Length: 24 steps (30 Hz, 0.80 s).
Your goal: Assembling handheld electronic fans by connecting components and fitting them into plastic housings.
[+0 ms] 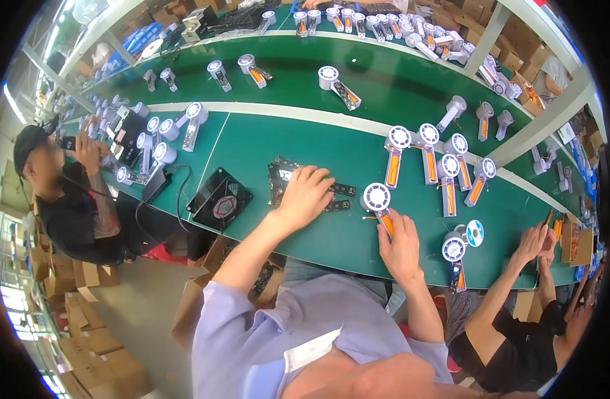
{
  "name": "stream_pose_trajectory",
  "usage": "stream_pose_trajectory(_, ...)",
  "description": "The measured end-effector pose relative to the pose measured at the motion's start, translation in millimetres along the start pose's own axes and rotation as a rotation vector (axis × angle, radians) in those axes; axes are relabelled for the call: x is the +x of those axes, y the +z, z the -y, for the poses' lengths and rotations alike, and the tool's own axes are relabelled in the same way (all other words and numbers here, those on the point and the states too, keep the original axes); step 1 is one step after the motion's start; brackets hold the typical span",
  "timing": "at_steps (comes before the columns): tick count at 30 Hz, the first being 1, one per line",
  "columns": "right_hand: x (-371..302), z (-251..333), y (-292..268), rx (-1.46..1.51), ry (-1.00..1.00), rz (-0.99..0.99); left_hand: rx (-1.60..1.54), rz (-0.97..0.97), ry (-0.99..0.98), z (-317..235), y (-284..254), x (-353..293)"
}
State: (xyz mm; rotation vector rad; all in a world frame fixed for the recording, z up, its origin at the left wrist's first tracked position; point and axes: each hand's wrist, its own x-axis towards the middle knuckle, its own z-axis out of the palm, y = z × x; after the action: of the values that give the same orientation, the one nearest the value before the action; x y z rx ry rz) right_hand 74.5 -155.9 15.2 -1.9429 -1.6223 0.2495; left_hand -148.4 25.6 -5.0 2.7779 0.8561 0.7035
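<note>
My left hand (305, 195) rests fingers-down on a pile of small dark circuit boards (283, 175) on the green bench (331, 239). More boards (343, 189) stick out to its right. My right hand (399, 246) grips the orange handle of a white round-headed handheld fan (376, 198), which lies flat on the bench with its head pointing away from me. Both forearms come up from the lower edge, in light blue sleeves.
Several white and orange fans (444, 159) lie in a row beyond my right hand. A black square fan (219, 199) sits to the left. One person works at the left (72, 199), and another's hands (534, 243) work at the right beside a solder spool (474, 233).
</note>
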Motion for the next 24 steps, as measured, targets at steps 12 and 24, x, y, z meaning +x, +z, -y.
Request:
stream_pose_trajectory(12, 20, 49, -51, -0.025, -0.499, -0.256, -0.492, -0.044, 0.11, -34, -40, 14)
stream_pose_trajectory(24, -29, -14, -29, 0.605, 0.344, -0.01, -0.71, 0.047, -0.092, -71, 6, -5)
